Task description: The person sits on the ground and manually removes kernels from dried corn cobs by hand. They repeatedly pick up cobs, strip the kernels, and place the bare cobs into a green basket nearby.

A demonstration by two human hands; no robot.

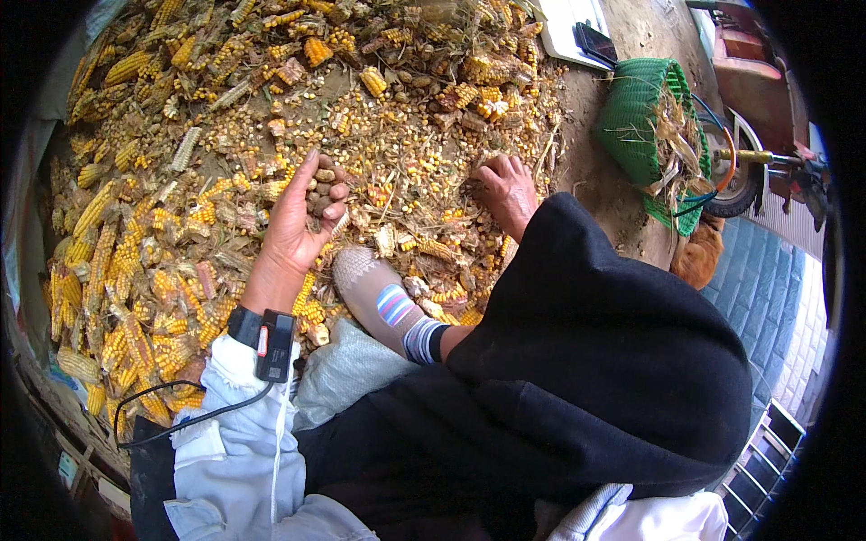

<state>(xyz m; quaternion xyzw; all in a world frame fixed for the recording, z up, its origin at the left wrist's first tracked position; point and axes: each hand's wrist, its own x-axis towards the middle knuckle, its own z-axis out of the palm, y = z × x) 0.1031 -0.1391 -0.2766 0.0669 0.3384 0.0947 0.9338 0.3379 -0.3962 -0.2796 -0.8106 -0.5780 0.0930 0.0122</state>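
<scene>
My left hand [295, 220] is turned palm up with its fingers curled around several pods that look like unshelled peanuts [323, 184]. Across from it, my right hand [509, 195] reaches down, back upward, into loose corn kernels [419, 159] and husk scraps. Its fingertips are bent into the litter, so whatever lies beneath them is hidden. Between the hands spreads a thin layer of kernels, chaff and broken cobs. More brown pods [413, 79] lie among the kernels farther off. Below the left hand, my shoe [365, 277] rests against the corn.
Corn cobs [118, 284] are heaped on the left and far sides. To the right, a green woven basket [626, 125] lies tilted, with dry husks [673, 152] inside. Beyond it stands a wheeled vehicle [764, 88]. A brown animal [697, 253] is partly visible. A cable [196, 422] loops from my left wrist.
</scene>
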